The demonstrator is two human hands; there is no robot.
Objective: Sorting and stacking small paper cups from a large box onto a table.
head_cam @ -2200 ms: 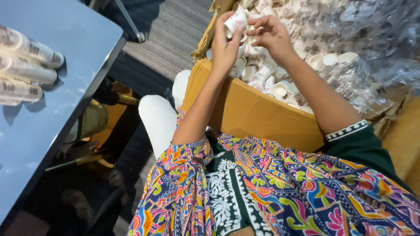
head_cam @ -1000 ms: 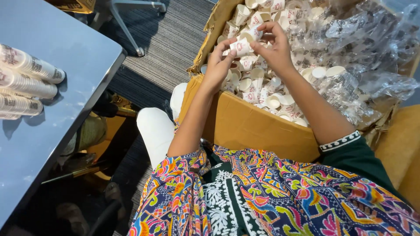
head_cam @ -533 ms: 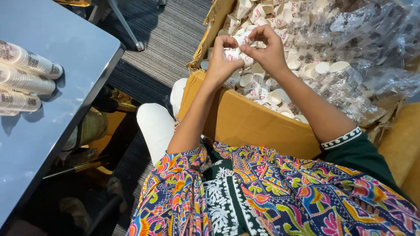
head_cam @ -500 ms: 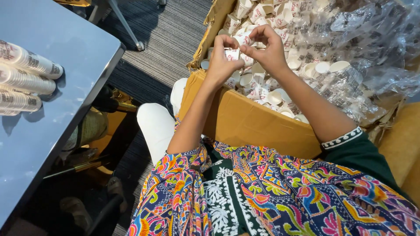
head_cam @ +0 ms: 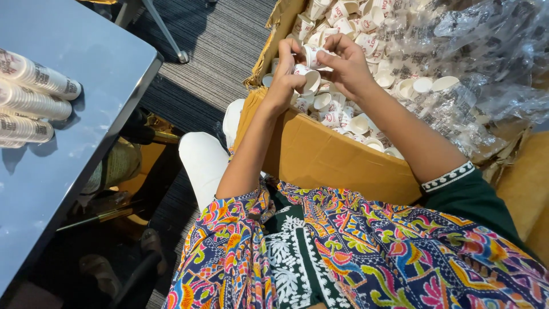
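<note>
The small cups (head_cam: 313, 56) look like matt white paper, the box (head_cam: 320, 154) like dull, rough brown cardboard; thin clear plastic film (head_cam: 486, 63) crinkles glossily over it, the table (head_cam: 86, 114) is smooth, faintly shiny grey-blue, the carpet (head_cam: 217, 46) coarse and ribbed

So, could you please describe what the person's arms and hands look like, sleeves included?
Both hands, left hand and right hand, are bare, without gloves. The right arm wears a dark green sleeve with a white patterned cuff; the left has a short multicoloured floral sleeve.

A grey table (head_cam: 86, 126) bears stacked paper-cup sleeves (head_cam: 34, 97) lying sideways at its edge.
</note>
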